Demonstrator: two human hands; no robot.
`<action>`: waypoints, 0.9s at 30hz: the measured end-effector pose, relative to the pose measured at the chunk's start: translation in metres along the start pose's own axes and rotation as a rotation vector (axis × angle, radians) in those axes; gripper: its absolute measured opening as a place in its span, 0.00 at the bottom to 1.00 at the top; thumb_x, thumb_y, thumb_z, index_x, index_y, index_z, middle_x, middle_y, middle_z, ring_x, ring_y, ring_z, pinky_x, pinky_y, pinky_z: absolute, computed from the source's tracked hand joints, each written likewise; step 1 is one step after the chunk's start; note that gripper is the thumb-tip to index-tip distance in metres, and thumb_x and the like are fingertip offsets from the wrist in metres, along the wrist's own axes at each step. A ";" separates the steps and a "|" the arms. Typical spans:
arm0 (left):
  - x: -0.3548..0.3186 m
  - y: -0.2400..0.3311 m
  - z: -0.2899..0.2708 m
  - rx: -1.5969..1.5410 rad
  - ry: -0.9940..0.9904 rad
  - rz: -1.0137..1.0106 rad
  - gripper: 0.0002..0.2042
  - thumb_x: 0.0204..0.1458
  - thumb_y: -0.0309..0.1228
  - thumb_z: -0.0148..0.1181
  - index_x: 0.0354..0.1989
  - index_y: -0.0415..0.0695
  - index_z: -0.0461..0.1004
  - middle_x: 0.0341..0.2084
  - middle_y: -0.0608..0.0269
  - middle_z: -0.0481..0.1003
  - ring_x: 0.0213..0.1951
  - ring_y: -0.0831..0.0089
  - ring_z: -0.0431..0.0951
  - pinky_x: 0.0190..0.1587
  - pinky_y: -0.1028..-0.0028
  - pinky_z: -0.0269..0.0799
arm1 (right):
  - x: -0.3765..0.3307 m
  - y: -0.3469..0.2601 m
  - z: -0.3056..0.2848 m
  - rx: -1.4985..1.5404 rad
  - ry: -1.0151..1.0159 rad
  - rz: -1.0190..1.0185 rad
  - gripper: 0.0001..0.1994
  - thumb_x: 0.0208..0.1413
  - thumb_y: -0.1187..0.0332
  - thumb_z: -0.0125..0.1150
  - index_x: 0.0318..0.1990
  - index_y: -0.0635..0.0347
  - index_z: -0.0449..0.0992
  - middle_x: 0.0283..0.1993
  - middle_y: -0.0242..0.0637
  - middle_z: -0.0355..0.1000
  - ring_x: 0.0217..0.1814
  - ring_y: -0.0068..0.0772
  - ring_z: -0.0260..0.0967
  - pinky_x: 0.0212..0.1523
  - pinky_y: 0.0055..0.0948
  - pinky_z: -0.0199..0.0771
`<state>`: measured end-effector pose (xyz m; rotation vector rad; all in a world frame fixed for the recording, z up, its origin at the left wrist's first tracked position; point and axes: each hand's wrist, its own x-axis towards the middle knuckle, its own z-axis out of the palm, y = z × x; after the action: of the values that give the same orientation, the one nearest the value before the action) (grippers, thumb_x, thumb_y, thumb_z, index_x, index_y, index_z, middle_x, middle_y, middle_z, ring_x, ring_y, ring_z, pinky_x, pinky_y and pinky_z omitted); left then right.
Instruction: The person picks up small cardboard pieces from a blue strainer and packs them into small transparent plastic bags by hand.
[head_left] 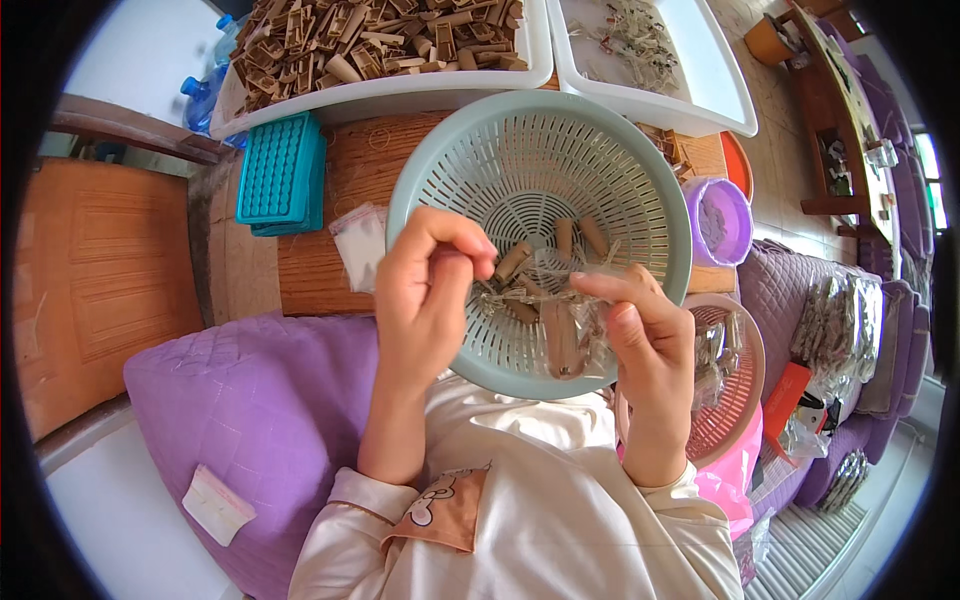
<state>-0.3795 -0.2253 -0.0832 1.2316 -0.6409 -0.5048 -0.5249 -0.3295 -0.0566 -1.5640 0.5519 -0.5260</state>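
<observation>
A grey-green slotted plastic basket [408,215] sits in front of me, with several small tan cylindrical pieces [592,238] and thin clear-and-metal bits lying in it. Over its near side, my right hand [648,345] pinches a small clear plastic bag [590,345] between thumb and fingers. Inside the bag a tan piece shows. My left hand [428,275] is held above the basket's left part, thumb and fingers pressed together. Whatever may be between those fingertips is too small to make out.
Behind the basket stand two white bins, one heaped with tan pieces [380,45], the other holding clear bits [640,50]. Teal trays [280,175] and plastic bags [360,240] lie left. A purple tub [718,220] and a pink basket [745,400] with filled bags are right.
</observation>
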 end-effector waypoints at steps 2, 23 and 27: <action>-0.006 -0.007 0.003 0.057 -0.089 0.007 0.06 0.47 0.17 0.39 0.28 0.38 0.63 0.23 0.64 0.67 0.25 0.83 0.63 0.30 0.83 0.61 | -0.001 0.003 -0.003 0.092 -0.025 0.041 0.13 0.55 0.65 0.50 0.42 0.63 0.74 0.21 0.23 0.53 0.24 0.15 0.49 0.26 0.16 0.50; -0.025 -0.001 0.019 0.310 -0.149 -0.067 0.06 0.49 0.26 0.50 0.23 0.38 0.66 0.13 0.64 0.64 0.16 0.76 0.62 0.19 0.78 0.57 | -0.009 0.005 0.005 0.323 -0.040 0.164 0.15 0.56 0.63 0.48 0.44 0.66 0.71 0.30 0.29 0.65 0.29 0.16 0.57 0.30 0.16 0.56; -0.032 -0.005 0.023 0.299 -0.080 0.109 0.04 0.49 0.26 0.50 0.25 0.39 0.67 0.16 0.62 0.67 0.16 0.72 0.65 0.20 0.77 0.60 | -0.010 0.008 0.019 0.939 0.024 0.171 0.12 0.55 0.65 0.48 0.38 0.66 0.72 0.35 0.35 0.68 0.30 0.21 0.64 0.31 0.19 0.64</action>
<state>-0.4190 -0.2212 -0.0885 1.4528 -0.8692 -0.3773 -0.5210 -0.3083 -0.0658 -0.6134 0.3625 -0.5579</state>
